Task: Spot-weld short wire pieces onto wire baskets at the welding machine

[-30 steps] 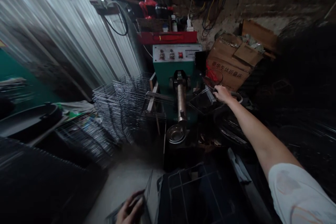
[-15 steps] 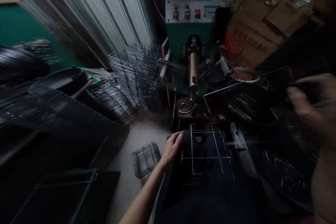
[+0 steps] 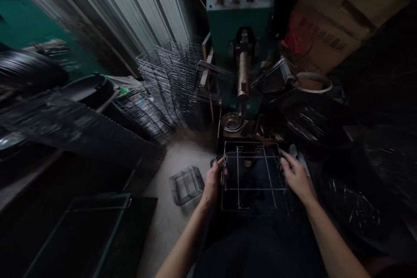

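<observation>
Wire frame: one, rectangular, with crossing wires, held above the dark cloth on the person's lap. Left hand: fingers grasped the frame's left side. Right hand: fingers grasped its right side, near the upper corner. Dish: one, round, just beyond the frame, below the rod of a green machine (red light lit). Wire rack: one, on the floor, left of the left hand. Racks: a tall stack, left of the machine.
</observation>
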